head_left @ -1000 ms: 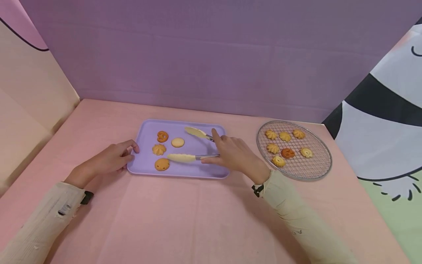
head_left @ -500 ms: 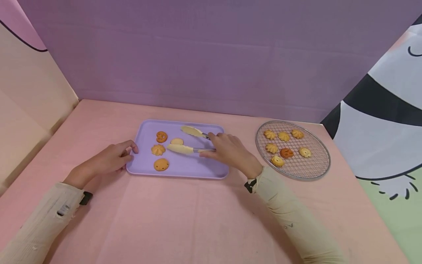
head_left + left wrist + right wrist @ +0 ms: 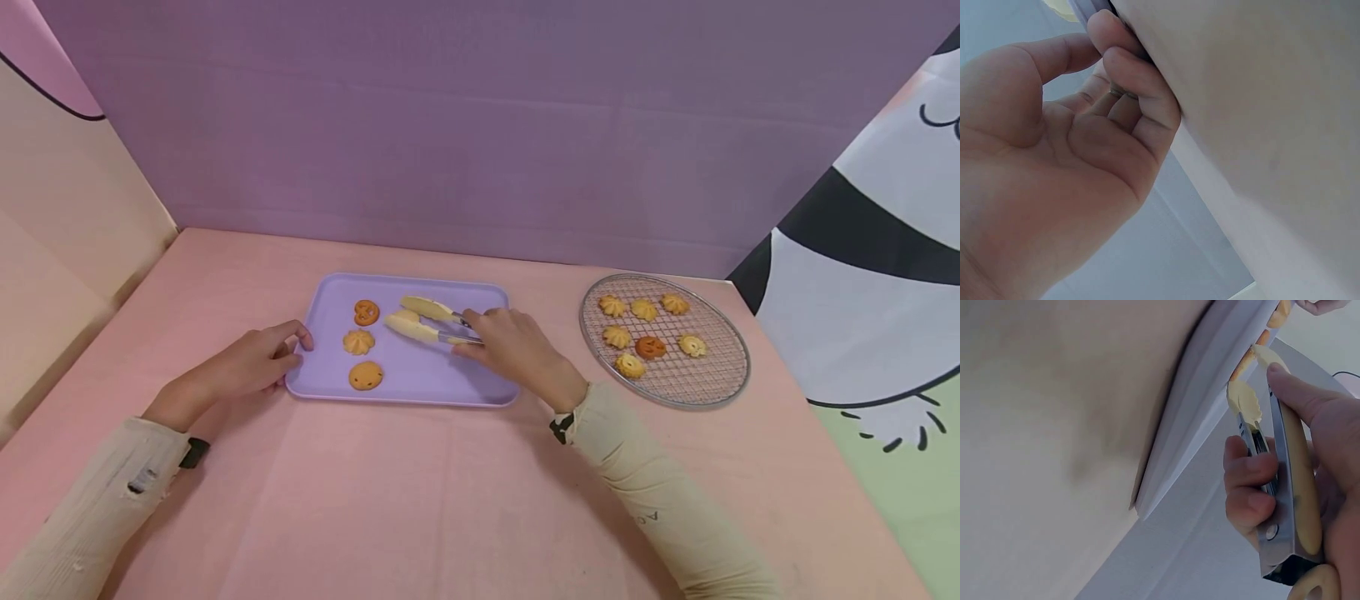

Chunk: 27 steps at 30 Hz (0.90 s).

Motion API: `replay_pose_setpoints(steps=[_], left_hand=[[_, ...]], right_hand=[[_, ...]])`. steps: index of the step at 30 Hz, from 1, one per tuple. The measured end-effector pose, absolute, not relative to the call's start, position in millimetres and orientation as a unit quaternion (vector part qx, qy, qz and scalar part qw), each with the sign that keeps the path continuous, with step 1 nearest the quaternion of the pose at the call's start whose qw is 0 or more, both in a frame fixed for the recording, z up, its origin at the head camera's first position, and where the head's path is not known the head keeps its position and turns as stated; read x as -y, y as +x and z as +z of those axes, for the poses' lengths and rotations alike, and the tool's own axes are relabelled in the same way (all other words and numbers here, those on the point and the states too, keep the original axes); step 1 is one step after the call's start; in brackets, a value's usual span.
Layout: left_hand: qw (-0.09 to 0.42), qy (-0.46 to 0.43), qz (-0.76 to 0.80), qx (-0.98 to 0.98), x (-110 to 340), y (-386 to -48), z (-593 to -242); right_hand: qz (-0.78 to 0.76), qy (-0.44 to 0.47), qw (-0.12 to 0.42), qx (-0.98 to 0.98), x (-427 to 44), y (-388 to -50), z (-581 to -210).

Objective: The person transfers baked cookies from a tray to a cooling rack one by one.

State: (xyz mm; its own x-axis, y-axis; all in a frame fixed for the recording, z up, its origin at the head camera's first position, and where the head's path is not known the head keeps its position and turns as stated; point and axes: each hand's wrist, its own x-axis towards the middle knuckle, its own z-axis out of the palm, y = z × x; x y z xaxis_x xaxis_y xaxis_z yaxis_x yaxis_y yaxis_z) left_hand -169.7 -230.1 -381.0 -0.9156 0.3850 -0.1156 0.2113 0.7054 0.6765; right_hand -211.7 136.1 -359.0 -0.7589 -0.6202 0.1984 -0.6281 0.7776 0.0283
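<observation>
There are eleven cookies in all: four on the light purple tray (image 3: 457, 382) and seven on the round wire rack (image 3: 693, 382). The tray has one pretzel cookie (image 3: 366, 312), one flower cookie (image 3: 358, 342) below it, and one round cookie with dark dots (image 3: 365, 376) below that, all in a line near the left end. The fourth, a plain pale cookie (image 3: 406, 316), lies on the tray just right of that line, between the two tips of the one pair of tongs (image 3: 423, 333). The near tip hides part of it, so I can't tell if the tips touch it. The rack, well apart on the right, holds four flower-shaped cookies (image 3: 644, 309), one brown pretzel (image 3: 650, 347) and two pale ring-like cookies (image 3: 692, 345). There are two hands. The right hand (image 3: 517, 346) grips the tongs, with their two arms spread a little. The left hand (image 3: 255, 358) pinches the left edge of the tray with bent fingers. The tray and rack both sit on one pink table (image 3: 360, 500).
</observation>
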Motion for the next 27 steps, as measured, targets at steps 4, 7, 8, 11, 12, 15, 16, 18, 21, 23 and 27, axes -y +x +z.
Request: replay_pose_setpoints(steps=[4, 7, 8, 11, 12, 15, 16, 18, 21, 23, 27], left_hand=[[0.127, 0.159, 0.347, -0.915, 230.4, -169.8, -381.2], [0.128, 0.159, 0.348, -0.915, 230.6, -169.6, -381.5], [0.127, 0.160, 0.349, -0.915, 230.6, -169.4, -381.6], [0.125, 0.163, 0.348, -0.915, 230.2, -168.9, -381.3], [0.125, 0.163, 0.348, -0.915, 230.0, -168.9, -381.2], [0.123, 0.162, 0.347, -0.915, 229.7, -169.2, -380.9], [0.123, 0.163, 0.347, -0.915, 229.7, -169.3, -381.3], [0.124, 0.162, 0.347, -0.916, 229.7, -169.9, -381.4], [0.126, 0.161, 0.348, -0.915, 229.8, -169.7, -380.9], [0.127, 0.158, 0.348, -0.915, 229.8, -169.6, -380.3], [0.126, 0.158, 0.349, -0.915, 229.6, -169.1, -380.6]], right_hand=[[0.016, 0.337, 0.103, 0.936, -136.0, -211.9, -359.9], [0.016, 0.339, 0.107, 0.934, -135.9, -212.1, -360.5], [0.016, 0.339, 0.108, 0.934, -136.0, -212.1, -360.6], [0.017, 0.339, 0.111, 0.934, -136.7, -212.1, -361.1], [0.019, 0.339, 0.111, 0.934, -137.2, -212.3, -361.3], [0.034, 0.339, 0.106, 0.934, -139.5, -213.9, -362.3], [0.041, 0.339, 0.102, 0.934, -140.6, -214.7, -362.8], [0.059, 0.339, 0.092, 0.934, -142.5, -216.1, -362.8], [0.075, 0.341, 0.081, 0.933, -144.5, -217.8, -361.6], [0.076, 0.343, 0.081, 0.933, -145.0, -217.8, -359.1], [0.070, 0.340, 0.081, 0.934, -145.5, -216.4, -354.3]])
